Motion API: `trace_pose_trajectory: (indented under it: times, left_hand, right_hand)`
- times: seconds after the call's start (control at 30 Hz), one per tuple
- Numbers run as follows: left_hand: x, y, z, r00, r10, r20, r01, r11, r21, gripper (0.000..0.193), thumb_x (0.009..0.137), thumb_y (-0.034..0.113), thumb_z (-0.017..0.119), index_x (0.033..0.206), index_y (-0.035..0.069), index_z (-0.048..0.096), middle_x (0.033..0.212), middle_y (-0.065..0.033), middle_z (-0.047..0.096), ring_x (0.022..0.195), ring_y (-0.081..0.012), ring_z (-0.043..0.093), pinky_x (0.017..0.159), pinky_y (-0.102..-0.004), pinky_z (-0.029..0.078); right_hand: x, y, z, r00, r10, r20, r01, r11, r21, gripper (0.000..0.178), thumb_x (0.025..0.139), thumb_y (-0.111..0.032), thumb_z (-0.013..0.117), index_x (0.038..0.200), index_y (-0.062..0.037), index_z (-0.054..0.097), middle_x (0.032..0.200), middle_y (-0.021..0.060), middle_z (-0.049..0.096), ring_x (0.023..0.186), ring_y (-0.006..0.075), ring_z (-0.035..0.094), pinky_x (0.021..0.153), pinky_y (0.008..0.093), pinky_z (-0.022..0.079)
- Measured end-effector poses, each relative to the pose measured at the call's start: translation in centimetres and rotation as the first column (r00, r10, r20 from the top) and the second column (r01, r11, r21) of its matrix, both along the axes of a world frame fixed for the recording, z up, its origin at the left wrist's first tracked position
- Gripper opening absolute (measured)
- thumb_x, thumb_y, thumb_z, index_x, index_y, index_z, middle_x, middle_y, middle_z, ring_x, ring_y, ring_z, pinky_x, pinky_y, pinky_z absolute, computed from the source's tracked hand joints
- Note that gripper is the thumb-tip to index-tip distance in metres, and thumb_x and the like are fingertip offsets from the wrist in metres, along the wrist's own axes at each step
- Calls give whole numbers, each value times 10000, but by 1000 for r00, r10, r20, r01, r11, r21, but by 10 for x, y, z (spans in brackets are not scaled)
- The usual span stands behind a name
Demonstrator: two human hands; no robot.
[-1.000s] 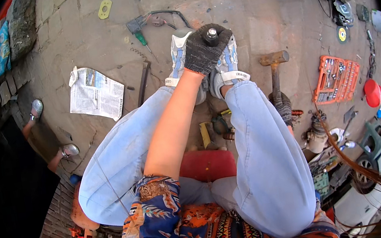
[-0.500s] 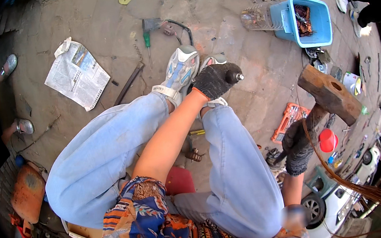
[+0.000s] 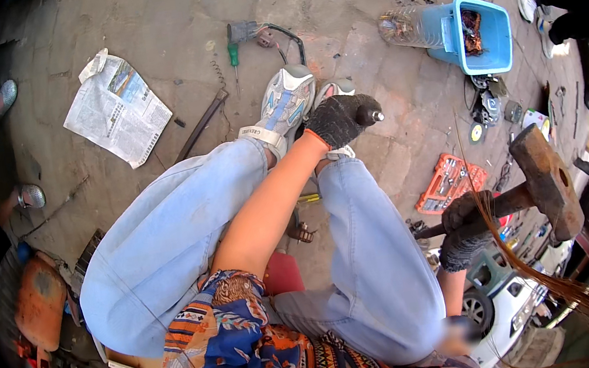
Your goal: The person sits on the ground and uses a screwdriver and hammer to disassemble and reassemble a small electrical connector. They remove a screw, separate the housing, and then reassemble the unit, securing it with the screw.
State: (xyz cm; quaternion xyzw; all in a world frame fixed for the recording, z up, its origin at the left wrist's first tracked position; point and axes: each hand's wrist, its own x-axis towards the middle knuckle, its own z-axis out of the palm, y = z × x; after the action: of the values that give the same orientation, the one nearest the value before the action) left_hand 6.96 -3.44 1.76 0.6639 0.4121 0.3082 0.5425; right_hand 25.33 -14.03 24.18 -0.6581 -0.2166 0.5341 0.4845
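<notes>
Gloved and closed, my left hand (image 3: 337, 120) clasps a dark piece (image 3: 368, 110) with a shiny metal tip, on the near-left side of the blue bin (image 3: 441, 29); the grip of my right hand (image 3: 468, 228) is wrapped tight round the shaft of a rusty hammer (image 3: 516, 201), held aloft on the bin's near side. A second ago the hammer sat lower, head toward the bin; now it is raised and swung outward, which I judge leaves it free to move and well apart from the piece. Its shaft runs left to right, crosswise to my line to the bin, head at the right end; the head's length crosses the shaft, one end roughly binward. The piece's tip points right; its hidden length I cannot tell. Farther out, an open orange socket set (image 3: 450, 182) lies on the bin's near side, a newspaper (image 3: 120, 110) well to its left
</notes>
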Motion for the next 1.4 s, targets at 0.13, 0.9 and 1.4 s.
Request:
trace_pose_trajectory:
  times: [0.13, 0.9, 1.4]
  left_hand:
    - [10, 1, 7, 985, -57, -164, 59, 998, 6, 261, 871, 340, 562, 1026, 150, 650, 975, -89, 687, 921, -291, 649, 846, -414, 476]
    - [-8, -2, 25, 990, -109, -85, 100, 989, -107, 252, 797, 181, 642, 1045, 141, 662, 978, -82, 684, 905, -275, 655, 798, -383, 508]
    - [-9, -1, 7, 1000, 1, -24, 1, 998, 57, 209, 833, 269, 607, 1001, 155, 654, 975, -101, 675, 898, -297, 645, 791, -410, 504]
  right_hand:
    - [-22, -7, -35, 481, 585, 653, -319, 810, -491, 348, 909, -332, 572, 883, 15, 574, 654, 95, 555, 579, 210, 525, 544, 360, 435]
    - [14, 0, 18, 946, 50, 320, -118, 974, 194, 563, 843, -577, 606, 720, -34, 515, 545, 24, 450, 398, 108, 420, 323, 252, 315]
    - [-7, 24, 21, 989, -48, 143, 17, 978, 208, 341, 800, -315, 663, 693, -46, 482, 548, 58, 455, 422, 142, 435, 345, 276, 354]
